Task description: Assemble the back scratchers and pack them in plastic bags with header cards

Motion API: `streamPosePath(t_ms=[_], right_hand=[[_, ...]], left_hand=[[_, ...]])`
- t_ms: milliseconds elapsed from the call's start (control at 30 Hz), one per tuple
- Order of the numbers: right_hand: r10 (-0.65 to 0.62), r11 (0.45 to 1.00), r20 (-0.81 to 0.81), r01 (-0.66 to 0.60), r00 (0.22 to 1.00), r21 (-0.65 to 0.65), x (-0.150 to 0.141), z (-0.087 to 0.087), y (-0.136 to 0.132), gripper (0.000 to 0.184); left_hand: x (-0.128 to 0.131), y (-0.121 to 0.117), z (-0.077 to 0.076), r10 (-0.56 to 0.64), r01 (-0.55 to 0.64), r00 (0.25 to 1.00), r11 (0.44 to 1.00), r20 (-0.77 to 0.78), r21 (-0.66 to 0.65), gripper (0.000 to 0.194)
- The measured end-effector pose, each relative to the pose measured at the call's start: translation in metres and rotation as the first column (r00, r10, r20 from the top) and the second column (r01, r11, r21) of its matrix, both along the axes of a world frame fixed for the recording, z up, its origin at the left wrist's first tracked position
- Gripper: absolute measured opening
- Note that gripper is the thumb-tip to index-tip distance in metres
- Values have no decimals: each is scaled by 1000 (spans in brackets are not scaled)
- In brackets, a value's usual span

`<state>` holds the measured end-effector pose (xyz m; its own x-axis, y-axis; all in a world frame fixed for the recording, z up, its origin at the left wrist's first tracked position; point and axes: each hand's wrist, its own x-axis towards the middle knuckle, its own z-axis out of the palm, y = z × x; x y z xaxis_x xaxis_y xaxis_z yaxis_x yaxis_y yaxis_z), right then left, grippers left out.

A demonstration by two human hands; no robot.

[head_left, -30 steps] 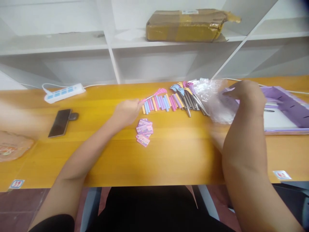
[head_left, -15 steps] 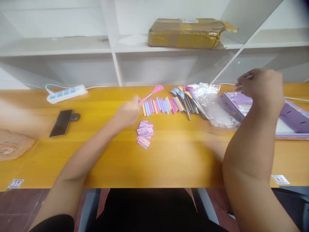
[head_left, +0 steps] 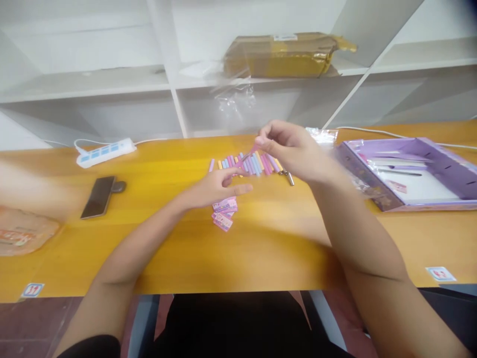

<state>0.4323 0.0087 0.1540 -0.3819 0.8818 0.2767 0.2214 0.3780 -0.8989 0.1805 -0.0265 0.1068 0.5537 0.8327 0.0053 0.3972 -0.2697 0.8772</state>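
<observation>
My right hand (head_left: 292,149) is raised over the right part of a row of pastel sticks (head_left: 257,164), its thumb and fingertips closed on a small pink back scratcher (head_left: 246,155) with a metal rod. My left hand (head_left: 214,189) is just left of the scratcher's lower end, thumb and fingers apart. Blurred and see-through, a clear plastic bag (head_left: 236,102) shows above the hands; what holds it I cannot tell. Beneath my left hand lies a pile of pink and purple cards (head_left: 223,221). A lone purple stick (head_left: 211,165) lies left of the row. My right hand hides most of the other scratchers.
At right stands an open purple box (head_left: 406,203) with cards and a thin dark rod inside. Clear plastic packaging (head_left: 324,135) lies behind my right wrist. A phone (head_left: 97,198), a power strip (head_left: 108,152) and an orange bag (head_left: 28,231) are at left. A taped carton (head_left: 279,54) sits on the shelf.
My right hand has come from over the purple box to the middle and now pinches the pink scratcher. My left hand has loosened from it and opened. The clear bag and lone purple stick have appeared.
</observation>
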Motion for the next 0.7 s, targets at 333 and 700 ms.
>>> streamPosePath(t_ms=[333, 700], right_hand=[[-112, 993, -105, 114, 988, 15, -12, -13, 11, 70], [215, 933, -266, -278, 940, -229, -44, -46, 15, 69]], left_hand=[[12, -9, 1, 234, -230, 916, 972, 325, -49, 40], [19, -11, -3, 196, -201, 955, 980, 225, -2, 40]])
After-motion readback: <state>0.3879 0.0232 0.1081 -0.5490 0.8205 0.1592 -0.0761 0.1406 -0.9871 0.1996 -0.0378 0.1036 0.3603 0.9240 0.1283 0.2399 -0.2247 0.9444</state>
